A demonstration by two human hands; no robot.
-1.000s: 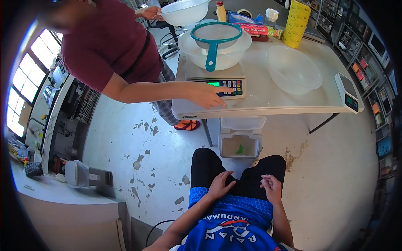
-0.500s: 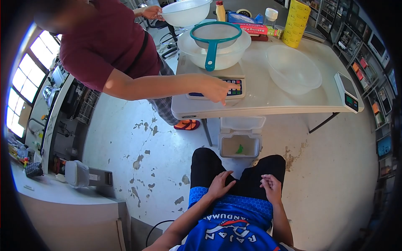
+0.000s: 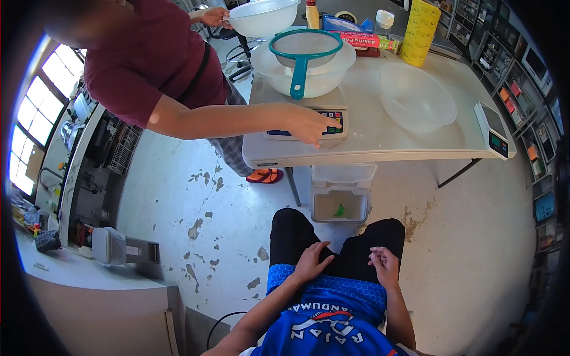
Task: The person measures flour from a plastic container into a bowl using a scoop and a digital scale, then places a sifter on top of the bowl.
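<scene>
My left hand (image 3: 313,263) lies flat on my left thigh, thumb and fingers apart, holding nothing. Over on the right thigh rests my right hand (image 3: 385,265), its fingers loosely curled and slightly apart with nothing visible in them. Both touch my black trousers (image 3: 291,231). In front of my knees, on the floor, is an open clear bin (image 3: 341,215) with a small green item inside. Above it, a co-worker's hand (image 3: 309,123) presses the keypad of a kitchen scale (image 3: 336,133). That scale carries a large translucent bowl (image 3: 332,83), with a teal-rimmed strainer (image 3: 298,80) on top.
The co-worker's other hand (image 3: 214,17) holds a white bowl (image 3: 264,19). A translucent basin (image 3: 415,98), a smaller scale (image 3: 491,127), a yellow roll (image 3: 420,35), a baking paper box (image 3: 356,40) and a jar (image 3: 384,22) are on the white table (image 3: 380,151).
The co-worker's finger on the scale's keypad has shifted very slightly. My hands have not moved.
</scene>
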